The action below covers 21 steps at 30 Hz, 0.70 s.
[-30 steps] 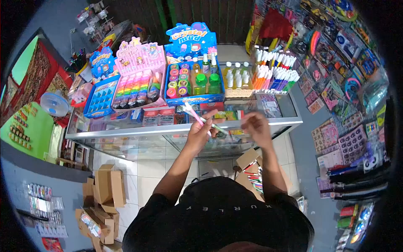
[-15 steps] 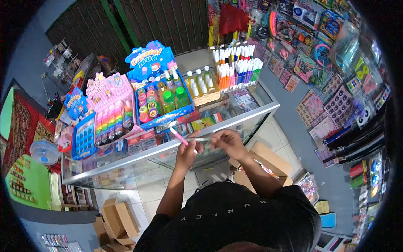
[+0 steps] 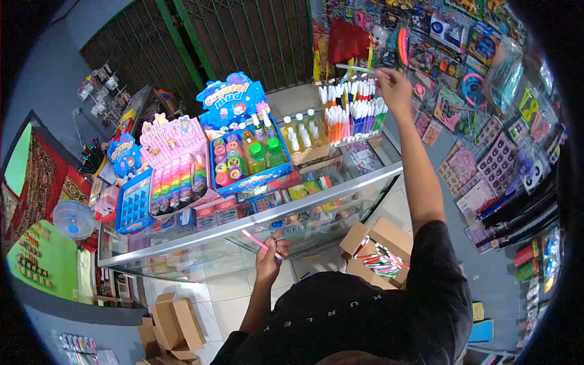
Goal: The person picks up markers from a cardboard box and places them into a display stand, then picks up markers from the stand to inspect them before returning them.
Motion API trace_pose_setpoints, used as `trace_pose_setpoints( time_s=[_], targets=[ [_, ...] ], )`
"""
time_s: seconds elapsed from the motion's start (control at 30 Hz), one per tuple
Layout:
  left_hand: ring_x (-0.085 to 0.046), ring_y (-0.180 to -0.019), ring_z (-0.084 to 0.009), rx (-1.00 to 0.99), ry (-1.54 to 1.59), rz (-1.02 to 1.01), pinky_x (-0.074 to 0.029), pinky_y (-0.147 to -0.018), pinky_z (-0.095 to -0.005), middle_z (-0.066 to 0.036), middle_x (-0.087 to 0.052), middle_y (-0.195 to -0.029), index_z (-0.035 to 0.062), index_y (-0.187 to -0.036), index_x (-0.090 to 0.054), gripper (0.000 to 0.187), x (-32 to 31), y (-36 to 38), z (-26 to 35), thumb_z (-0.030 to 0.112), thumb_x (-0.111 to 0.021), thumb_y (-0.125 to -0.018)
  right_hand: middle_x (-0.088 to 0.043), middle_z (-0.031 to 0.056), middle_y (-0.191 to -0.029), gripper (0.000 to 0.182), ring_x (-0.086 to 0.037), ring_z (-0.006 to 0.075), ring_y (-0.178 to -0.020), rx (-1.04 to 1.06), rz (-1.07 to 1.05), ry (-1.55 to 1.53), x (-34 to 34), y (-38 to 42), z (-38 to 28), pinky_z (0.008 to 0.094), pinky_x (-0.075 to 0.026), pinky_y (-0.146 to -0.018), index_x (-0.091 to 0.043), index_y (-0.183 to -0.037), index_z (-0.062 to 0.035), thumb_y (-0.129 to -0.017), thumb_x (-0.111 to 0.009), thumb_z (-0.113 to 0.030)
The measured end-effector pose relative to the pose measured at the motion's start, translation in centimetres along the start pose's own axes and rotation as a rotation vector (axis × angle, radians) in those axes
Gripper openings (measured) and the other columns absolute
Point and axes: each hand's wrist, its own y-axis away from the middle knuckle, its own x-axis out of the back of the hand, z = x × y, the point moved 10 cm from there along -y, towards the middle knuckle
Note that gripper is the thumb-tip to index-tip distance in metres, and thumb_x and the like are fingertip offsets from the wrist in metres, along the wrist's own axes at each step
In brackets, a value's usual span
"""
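Observation:
My left hand [image 3: 267,260] is closed around a pink marker with white ends [image 3: 255,241], in front of the counter's near edge. Stretched out to the far right end of the counter, my right hand [image 3: 394,87] pinches a thin, pale, slightly see-through stick [image 3: 355,68]. That stick points left above a clear stand of white-capped markers [image 3: 363,120], grouped in orange, blue, green and other colours. What exactly the pale stick is, I cannot tell.
On the glass display counter [image 3: 255,220] stand a basket of bottles [image 3: 300,152], a blue Crystal Mud box [image 3: 258,180] and a pink box [image 3: 176,139]. A carton [image 3: 394,238] on the floor holds loose markers [image 3: 383,261]. Packaged toys [image 3: 447,36] hang along the right wall.
My right hand has moved from beside my left hand up to the marker stand, with the pale stick. The left hand keeps the pink marker, slightly lower. More of the carton shows.

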Motion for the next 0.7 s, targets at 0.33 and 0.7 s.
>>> trace_pose_setpoints(
  time_s=[0.33,0.7],
  targets=[
    [-0.053,-0.066,-0.0115,-0.119,0.042,0.109,-0.042,-0.059,-0.0245,-0.014,-0.063,-0.094,0.0001,-0.124,-0.045,0.034,2.5,1.3,1.6,0.026,-0.039,-0.103,-0.066,0.0106,-0.073,0.028,-0.067,0.0213,-0.07,0.08,-0.271,0.244,-8.6,-5.0,0.2,0.0327,-0.051,-0.067,-0.064,-0.106,-0.0033,-0.082,-0.069,-0.016],
    [-0.061,-0.082,-0.0179,-0.173,0.158,0.045,-0.049,-0.075,-0.0316,-0.014,-0.062,-0.097,0.0008,-0.122,-0.045,0.027,-1.4,-2.4,5.5,0.018,-0.041,-0.102,-0.06,0.0042,-0.084,0.023,-0.06,0.011,-0.071,-0.195,-0.561,-0.534,-10.3,18.5,-5.2,0.0256,-0.051,-0.063,-0.053,-0.111,0.0008,-0.088,-0.056,0.003]
  ],
)
